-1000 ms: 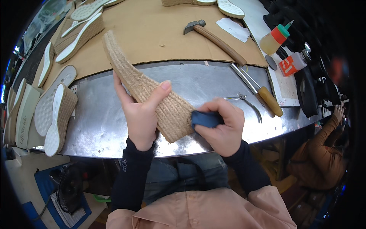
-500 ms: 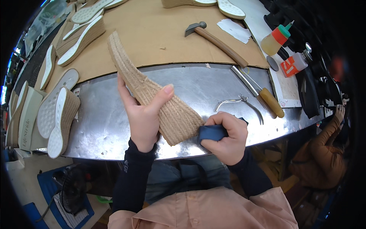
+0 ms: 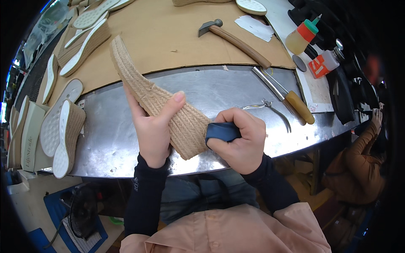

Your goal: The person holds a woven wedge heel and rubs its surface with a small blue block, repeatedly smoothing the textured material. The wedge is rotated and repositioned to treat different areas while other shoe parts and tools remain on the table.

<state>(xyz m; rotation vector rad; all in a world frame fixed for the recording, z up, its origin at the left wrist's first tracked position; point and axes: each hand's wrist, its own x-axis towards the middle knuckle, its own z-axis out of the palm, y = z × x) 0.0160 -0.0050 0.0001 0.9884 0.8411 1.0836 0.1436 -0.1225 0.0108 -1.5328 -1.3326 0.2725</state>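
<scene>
Over the metal bench, my left hand (image 3: pixel 152 126) is closed around a wedge shoe sole (image 3: pixel 162 101) covered in tan braided jute. The thumb presses on its near side wall; the thin toe end points up and left. My right hand (image 3: pixel 242 139) pinches a dark blue strip of material (image 3: pixel 222 132), folded over the fingers. That strip rests against the thick heel end of the sole, at its right edge. What the blue piece is exactly, I cannot make out. The palm side of the left fingers is hidden behind the sole.
Cardboard (image 3: pixel 156 46) covers the bench's far part, with a hammer (image 3: pixel 234 42) on it. At right lie pliers (image 3: pixel 270 110), a yellow-handled tool (image 3: pixel 298 107) and two bottles (image 3: pixel 302 37). Several wedge soles (image 3: pixel 69 139) stand at left. A fan (image 3: pixel 84 213) is below; another person (image 3: pixel 358 168) sits at right.
My right hand has moved left and slightly up, bringing the blue strip along the sole's heel end. The left hand still grips the sole. The whole view has shifted slightly.
</scene>
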